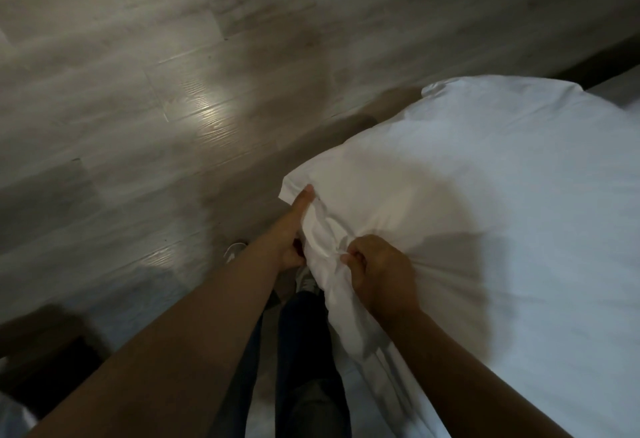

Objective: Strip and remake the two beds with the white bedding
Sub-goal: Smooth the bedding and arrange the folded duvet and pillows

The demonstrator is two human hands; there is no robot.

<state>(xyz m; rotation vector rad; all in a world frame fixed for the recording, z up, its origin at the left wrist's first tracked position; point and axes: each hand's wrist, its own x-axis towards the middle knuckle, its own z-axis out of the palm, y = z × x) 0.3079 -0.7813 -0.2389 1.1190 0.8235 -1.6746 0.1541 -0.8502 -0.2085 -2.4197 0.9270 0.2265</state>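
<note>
BEDSIDE, MID-CHANGE: I hold a white pillow (485,195) by its near end, both hands on the bunched cloth of its pillowcase (346,215). My L hand (292,233) grips the case's edge w/ one digit stretched out along the corner flap, the rest curled under. My R hand (379,273) pinches a gather of fabric, fingers (353,259) curled tight, knuckles up. Both hands hold cloth & nothing else.

Why this grip: the creases fan out from my two hands, so I'm pulling on the case, not hugging the filling. I judge this is the end where the case opens, taken so the case can be worked off or drawn on; which of the two, can't tell.

Where it sits: the pillow's bulk runs out to my right, beyond the R hand. Its far corner points toward a pale surface (623,94) at the right edge, prob. a bed. Whether the pillow rests on anything or hangs from my grip isn't clear.

Under it all: grey wood-look floor (138,91) w/ a glare patch, my legs in dark trousers (304,351), and a light shoe (235,250) just left of my L wrist. A dark piece of furniture (45,368) sits lower left; more white fabric (363,403) lies beside my right leg, type unclear.
</note>
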